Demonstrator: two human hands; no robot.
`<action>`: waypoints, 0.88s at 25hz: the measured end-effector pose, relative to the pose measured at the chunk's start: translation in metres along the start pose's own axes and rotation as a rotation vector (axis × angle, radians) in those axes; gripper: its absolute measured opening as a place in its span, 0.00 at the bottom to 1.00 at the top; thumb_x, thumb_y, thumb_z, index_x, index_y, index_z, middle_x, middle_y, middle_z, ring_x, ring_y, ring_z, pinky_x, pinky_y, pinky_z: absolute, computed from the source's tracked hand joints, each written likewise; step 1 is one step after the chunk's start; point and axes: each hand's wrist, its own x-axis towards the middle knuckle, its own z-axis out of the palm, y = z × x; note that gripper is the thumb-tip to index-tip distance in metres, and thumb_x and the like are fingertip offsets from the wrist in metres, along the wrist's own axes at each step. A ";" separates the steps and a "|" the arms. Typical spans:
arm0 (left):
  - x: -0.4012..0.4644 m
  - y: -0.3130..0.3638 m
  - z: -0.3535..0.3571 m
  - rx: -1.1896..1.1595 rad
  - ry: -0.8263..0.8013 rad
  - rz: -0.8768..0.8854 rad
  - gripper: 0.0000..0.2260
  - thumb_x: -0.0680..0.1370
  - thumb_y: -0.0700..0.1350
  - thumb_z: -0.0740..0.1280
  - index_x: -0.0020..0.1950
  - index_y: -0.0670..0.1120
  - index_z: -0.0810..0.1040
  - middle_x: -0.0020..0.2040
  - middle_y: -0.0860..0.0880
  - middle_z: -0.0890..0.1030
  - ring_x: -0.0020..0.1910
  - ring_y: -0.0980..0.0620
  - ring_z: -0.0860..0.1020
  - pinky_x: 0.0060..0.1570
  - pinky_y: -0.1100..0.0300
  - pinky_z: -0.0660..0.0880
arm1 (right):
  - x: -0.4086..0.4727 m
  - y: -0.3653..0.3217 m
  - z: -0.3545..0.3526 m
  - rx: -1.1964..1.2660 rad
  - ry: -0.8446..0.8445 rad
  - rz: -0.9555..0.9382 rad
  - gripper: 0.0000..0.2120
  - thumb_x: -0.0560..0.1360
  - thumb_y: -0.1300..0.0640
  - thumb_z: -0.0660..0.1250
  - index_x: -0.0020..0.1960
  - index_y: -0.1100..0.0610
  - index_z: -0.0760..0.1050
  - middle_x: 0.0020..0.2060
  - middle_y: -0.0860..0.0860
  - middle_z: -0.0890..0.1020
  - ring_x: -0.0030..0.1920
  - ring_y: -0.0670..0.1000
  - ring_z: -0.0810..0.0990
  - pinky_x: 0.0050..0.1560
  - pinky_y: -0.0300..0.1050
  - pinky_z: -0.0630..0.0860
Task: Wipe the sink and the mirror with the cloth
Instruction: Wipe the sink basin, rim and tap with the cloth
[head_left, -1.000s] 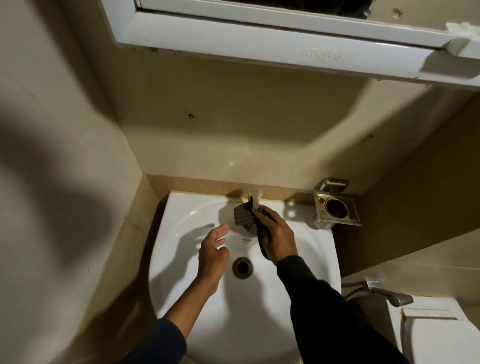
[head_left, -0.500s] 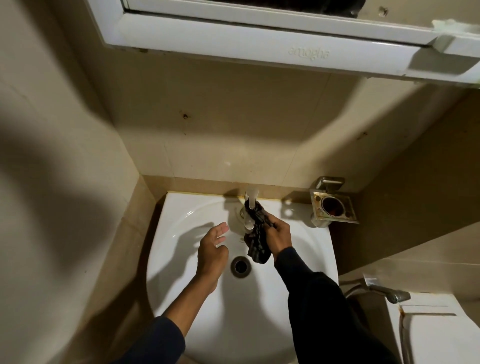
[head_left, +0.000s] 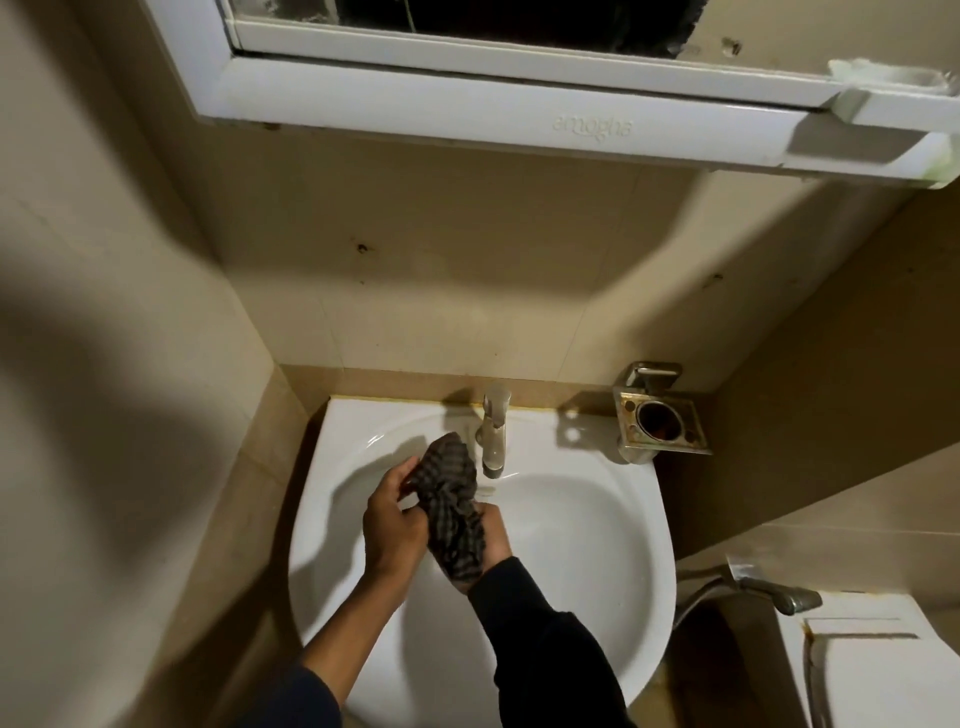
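A dark checked cloth (head_left: 451, 496) hangs bunched over the white sink (head_left: 587, 525), just left of the tap (head_left: 494, 431). My left hand (head_left: 390, 522) grips the cloth's upper left part. My right hand (head_left: 492, 535) holds its lower part from the right, mostly hidden behind the fabric. Both hands are above the basin, and they hide the drain. The mirror (head_left: 519, 21) in its white frame (head_left: 467, 104) is at the top, high above the hands.
A metal holder (head_left: 662, 421) is fixed to the wall right of the sink. A hand sprayer (head_left: 774, 592) and a white toilet tank (head_left: 883, 665) are at the lower right. Beige tiled walls close in on the left and back.
My right hand pulled the cloth away from the tap toward me. My left hand, open before, came up and took hold of the cloth. The view tilted slightly upward.
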 end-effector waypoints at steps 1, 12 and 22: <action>0.004 -0.005 -0.010 0.001 0.048 0.008 0.25 0.72 0.28 0.62 0.65 0.49 0.75 0.61 0.50 0.79 0.60 0.51 0.76 0.57 0.60 0.75 | 0.000 0.006 0.007 -0.091 -0.013 -0.026 0.16 0.81 0.57 0.56 0.58 0.64 0.78 0.44 0.61 0.82 0.43 0.57 0.82 0.38 0.44 0.81; 0.024 -0.058 -0.105 0.816 0.187 0.034 0.20 0.77 0.45 0.66 0.68 0.41 0.73 0.66 0.44 0.76 0.67 0.45 0.73 0.66 0.51 0.69 | 0.077 -0.019 0.136 -2.362 -0.154 -1.035 0.18 0.80 0.57 0.62 0.70 0.56 0.70 0.67 0.58 0.69 0.62 0.62 0.71 0.56 0.54 0.76; 0.026 -0.061 -0.104 0.782 0.198 0.056 0.20 0.75 0.39 0.68 0.67 0.42 0.75 0.63 0.45 0.79 0.63 0.48 0.76 0.61 0.58 0.71 | 0.101 -0.029 0.126 -2.452 -0.114 -0.983 0.19 0.80 0.54 0.63 0.70 0.54 0.72 0.71 0.55 0.68 0.66 0.62 0.68 0.65 0.55 0.70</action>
